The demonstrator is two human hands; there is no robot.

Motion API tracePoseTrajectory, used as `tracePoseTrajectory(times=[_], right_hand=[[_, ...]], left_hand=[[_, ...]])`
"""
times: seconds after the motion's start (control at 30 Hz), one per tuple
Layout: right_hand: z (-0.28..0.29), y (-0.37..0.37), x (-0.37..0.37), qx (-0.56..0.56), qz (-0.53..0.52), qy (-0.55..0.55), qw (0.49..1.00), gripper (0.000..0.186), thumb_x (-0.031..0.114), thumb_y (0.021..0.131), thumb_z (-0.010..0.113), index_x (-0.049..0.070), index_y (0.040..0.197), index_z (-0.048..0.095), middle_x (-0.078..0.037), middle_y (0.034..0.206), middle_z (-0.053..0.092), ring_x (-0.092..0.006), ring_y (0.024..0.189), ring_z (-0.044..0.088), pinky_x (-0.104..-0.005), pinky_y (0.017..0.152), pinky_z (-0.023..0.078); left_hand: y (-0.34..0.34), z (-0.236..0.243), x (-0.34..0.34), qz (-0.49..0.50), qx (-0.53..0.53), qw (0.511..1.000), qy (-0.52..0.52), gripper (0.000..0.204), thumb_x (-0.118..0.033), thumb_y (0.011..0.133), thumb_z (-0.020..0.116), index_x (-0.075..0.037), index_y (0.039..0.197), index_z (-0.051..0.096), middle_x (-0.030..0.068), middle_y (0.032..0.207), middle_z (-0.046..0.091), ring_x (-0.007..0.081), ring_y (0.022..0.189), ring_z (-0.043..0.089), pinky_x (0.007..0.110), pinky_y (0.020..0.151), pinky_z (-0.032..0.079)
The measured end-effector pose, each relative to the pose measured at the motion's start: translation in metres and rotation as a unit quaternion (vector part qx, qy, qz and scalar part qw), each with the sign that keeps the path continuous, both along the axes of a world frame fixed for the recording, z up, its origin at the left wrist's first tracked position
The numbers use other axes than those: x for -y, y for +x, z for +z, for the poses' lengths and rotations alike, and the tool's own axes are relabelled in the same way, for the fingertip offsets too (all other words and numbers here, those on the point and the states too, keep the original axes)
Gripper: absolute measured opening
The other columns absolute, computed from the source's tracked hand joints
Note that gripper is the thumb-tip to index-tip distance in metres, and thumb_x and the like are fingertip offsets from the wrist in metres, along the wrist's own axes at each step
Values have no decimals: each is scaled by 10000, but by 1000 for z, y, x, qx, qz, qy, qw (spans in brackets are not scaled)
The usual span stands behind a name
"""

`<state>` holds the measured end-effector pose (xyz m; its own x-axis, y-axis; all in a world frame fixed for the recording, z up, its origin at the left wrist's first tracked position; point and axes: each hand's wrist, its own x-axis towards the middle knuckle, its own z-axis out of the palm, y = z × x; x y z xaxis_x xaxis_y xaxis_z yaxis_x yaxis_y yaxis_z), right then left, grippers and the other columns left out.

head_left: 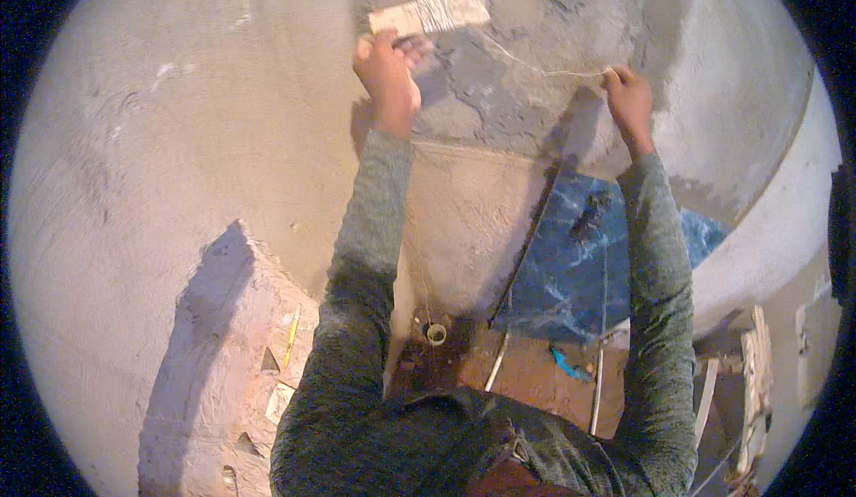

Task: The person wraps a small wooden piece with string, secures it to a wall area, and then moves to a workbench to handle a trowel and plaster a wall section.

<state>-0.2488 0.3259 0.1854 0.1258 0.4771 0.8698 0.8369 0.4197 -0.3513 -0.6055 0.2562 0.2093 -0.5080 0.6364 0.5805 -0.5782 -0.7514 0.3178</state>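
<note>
The plastered wall [535, 42] spans the upper view. In front of it is the wooden block [403, 19], gripped at its lower left end by the left hand [390, 76], other fingers loose. The right hand [629, 100] pinches the string [571, 73], which sags slightly. Steady hold and even tension should keep the wraps snug. Blur softens the left grip; the string's end hides in the right fingers, and whether block meets wall is unclear.

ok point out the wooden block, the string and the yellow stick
Wooden block [399, 20], head view: bare wood toward its left end.
String [546, 73], head view: middle of the unwound stretch.
Yellow stick [292, 337], head view: middle of its length.
</note>
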Motion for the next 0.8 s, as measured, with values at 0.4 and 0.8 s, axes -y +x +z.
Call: tracePoseTrajectory(times=[0.4, 0.8], right_hand=[[-20, 56, -62, 29, 49, -64, 996, 352, 336, 927, 585, 37, 1060, 712, -103, 941, 730, -193, 872, 669, -321, 800, 491], [-26, 52, -127, 39, 14, -63, 997, 453, 442, 909, 565, 57, 1101, 705, -157, 976, 722, -275, 906, 684, -369, 790, 508]], left_hand=[[-54, -142, 193, 207, -60, 965, -153, 153, -94, 905, 503, 10, 1008, 545, 135, 894, 678, 226, 707, 676, 329, 618, 572], [-166, -284, 366, 333, 171, 856, -358, 146, -115, 863, 552, 5, 945, 541, 148, 777, 610, 257, 671, 642, 348, 584, 565]])
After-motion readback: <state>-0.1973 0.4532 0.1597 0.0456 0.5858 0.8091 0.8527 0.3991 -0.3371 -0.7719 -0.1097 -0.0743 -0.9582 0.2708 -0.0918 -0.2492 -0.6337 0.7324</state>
